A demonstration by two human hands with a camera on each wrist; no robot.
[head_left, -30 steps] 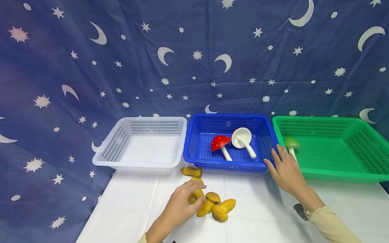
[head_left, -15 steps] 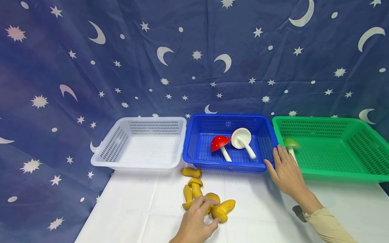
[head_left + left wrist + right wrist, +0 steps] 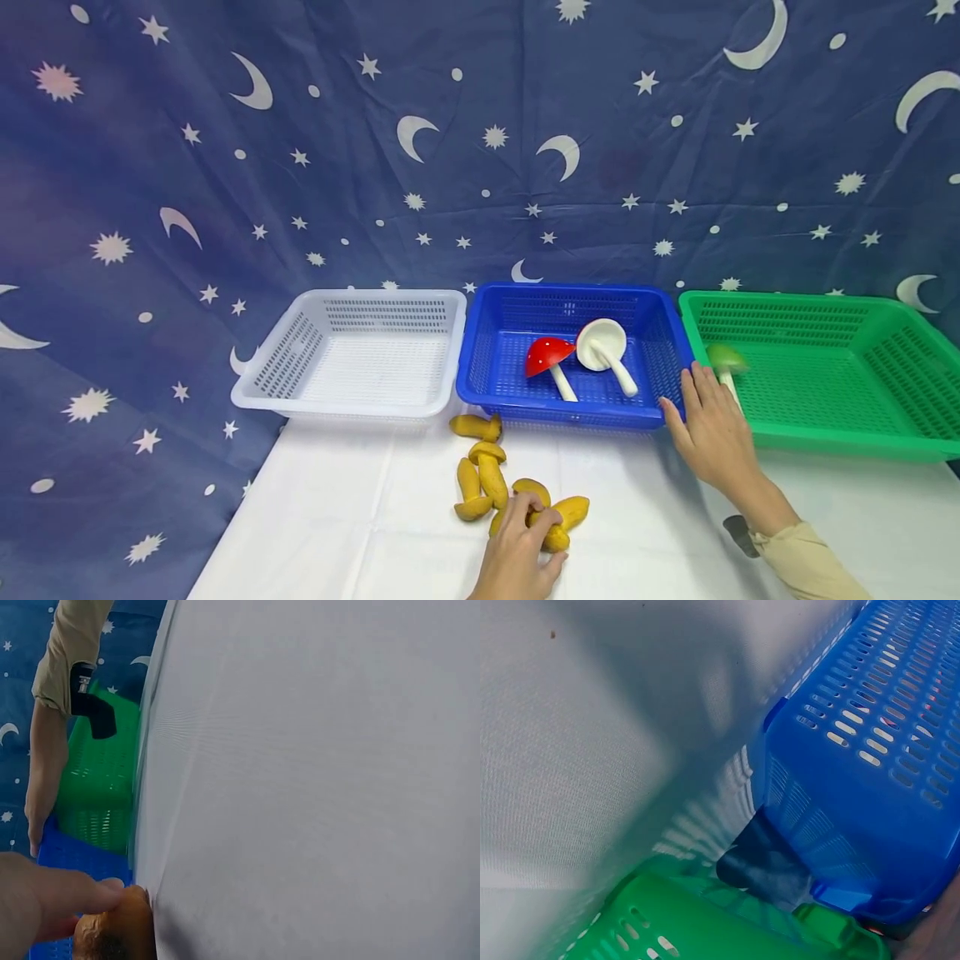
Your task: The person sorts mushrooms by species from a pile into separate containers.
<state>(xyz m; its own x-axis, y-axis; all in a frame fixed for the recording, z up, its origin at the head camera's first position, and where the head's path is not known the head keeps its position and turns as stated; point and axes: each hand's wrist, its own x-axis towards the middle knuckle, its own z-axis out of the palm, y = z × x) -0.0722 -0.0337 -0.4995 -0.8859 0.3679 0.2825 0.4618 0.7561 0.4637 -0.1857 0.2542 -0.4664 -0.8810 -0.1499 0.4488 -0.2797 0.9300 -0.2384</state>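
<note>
Head view: left hand (image 3: 520, 546) curled over yellow toy mushroom (image 3: 558, 523) in pile on white tablecloth (image 3: 337, 517); right hand (image 3: 711, 425) flat, fingers straight, resting between blue basket (image 3: 487, 383) and green basket (image 3: 832, 433), beside green mushroom (image 3: 726, 363). Left wrist view: fingers (image 3: 52, 896) pinching yellow mushroom (image 3: 116, 934) at tablecloth edge. Right wrist view: only basket corners visible, blue (image 3: 870, 795) and green (image 3: 697, 922).

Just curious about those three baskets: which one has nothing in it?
The white basket on the left: only its bare mesh floor shows. The blue basket holds a red mushroom and a white mushroom; the green basket holds a green mushroom.
</note>
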